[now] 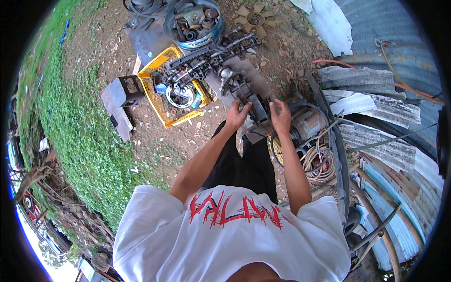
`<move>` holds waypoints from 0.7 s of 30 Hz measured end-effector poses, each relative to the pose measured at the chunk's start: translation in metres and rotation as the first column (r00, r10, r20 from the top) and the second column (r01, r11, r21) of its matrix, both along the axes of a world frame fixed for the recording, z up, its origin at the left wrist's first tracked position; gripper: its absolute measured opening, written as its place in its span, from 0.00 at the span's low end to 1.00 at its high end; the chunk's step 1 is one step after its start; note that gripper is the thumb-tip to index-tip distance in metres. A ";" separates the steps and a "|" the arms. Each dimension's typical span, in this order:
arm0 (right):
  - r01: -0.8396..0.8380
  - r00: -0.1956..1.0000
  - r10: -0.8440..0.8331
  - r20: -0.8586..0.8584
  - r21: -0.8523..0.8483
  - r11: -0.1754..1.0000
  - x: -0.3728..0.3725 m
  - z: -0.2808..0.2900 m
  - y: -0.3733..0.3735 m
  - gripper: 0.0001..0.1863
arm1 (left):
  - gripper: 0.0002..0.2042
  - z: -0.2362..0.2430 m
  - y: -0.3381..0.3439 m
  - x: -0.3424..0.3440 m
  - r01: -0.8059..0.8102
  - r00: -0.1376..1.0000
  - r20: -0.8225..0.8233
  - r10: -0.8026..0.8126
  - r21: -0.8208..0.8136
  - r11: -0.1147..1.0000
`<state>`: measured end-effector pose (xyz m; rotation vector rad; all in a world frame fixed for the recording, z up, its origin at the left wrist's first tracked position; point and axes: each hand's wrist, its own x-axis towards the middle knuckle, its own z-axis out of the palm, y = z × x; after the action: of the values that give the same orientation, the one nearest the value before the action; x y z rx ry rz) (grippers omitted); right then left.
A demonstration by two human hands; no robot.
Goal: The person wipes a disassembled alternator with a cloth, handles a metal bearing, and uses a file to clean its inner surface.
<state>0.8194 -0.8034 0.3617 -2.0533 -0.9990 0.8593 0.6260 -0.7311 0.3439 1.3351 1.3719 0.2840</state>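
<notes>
A grey metal block that looks like a bench vise (257, 109) stands in front of me on a flat metal plate (257, 75). At its left side is my left hand (238, 115), fingers curled and thumb bent toward them; what they grip is too small to make out. My right hand (280, 116) is at the block's right side with its fingers bent in toward the thumb, and anything between them is hidden. Just beyond my left hand sits a round, shaft-like metal part (229, 79). Long engine parts with shafts (206, 58) lie farther left.
A yellow crate (157, 105) holding metal parts, including a ring, is at left. Behind it stands a round tub (199, 43) of parts, beside a fan (255, 19). At right are a motor-like machine (307, 124), coiled hoses (319, 162) and corrugated sheets (376, 103).
</notes>
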 end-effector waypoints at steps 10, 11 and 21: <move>-0.158 0.929 0.029 -0.368 -0.326 0.932 0.030 -0.082 0.026 0.49 | 0.40 -0.056 -0.022 -0.011 -0.446 0.849 0.199 0.489 -0.226 0.866; -0.168 0.909 0.008 -0.417 -0.350 0.922 0.027 -0.079 0.030 0.47 | 0.41 -0.062 -0.024 -0.012 -0.487 0.778 0.199 0.596 -0.408 0.772; -0.134 0.991 0.107 -0.084 -0.486 0.863 0.013 -0.096 0.037 0.29 | 0.45 -0.072 -0.052 0.006 -0.564 0.703 0.112 0.702 -0.513 0.647</move>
<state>0.8328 -0.7661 0.2656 -2.3853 -0.9552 1.3429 0.6322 -0.7835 0.2716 0.3473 1.4902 0.5900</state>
